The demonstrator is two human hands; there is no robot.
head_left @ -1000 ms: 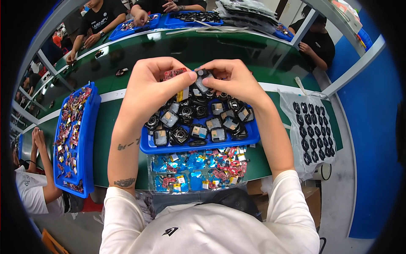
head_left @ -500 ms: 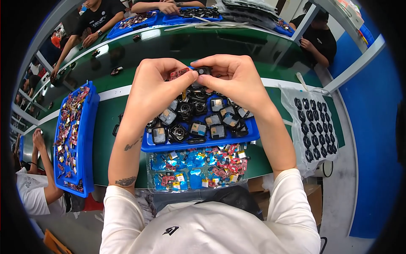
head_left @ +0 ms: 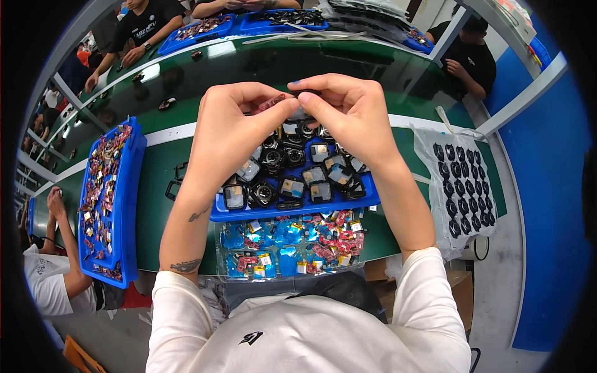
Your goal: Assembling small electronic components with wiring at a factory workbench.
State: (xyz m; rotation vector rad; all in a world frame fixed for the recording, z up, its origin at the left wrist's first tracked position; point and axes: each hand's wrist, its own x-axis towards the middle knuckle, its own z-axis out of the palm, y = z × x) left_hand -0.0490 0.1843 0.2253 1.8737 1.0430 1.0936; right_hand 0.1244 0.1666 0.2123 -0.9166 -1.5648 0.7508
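Observation:
Above a blue tray (head_left: 292,214) my two hands meet, fingertips close together. My left hand (head_left: 233,127) pinches a small red circuit board (head_left: 272,101) between thumb and fingers. In my right hand (head_left: 357,121) is a black watch case (head_left: 300,113), gripped by thumb and fingers and mostly hidden behind them. Whether the board touches the case cannot be made out. Below the hands the tray holds many black watch cases (head_left: 320,192), some showing grey insides, others round backs. Nearest my body lies a clear compartment tray (head_left: 222,268) with red boards, small batteries and blue film pieces.
A long blue bin (head_left: 132,205) of red boards stands at the left. On the right, black watch parts (head_left: 460,189) lie in rows on a pale sheet. Co-workers sit across the green conveyor (head_left: 261,68), where a few dark parts lie, and at the left.
The red board has tilted and shows less of its face. My right thumb has shifted over the watch case, whose position has turned slightly. Parts on the conveyor have moved a little left.

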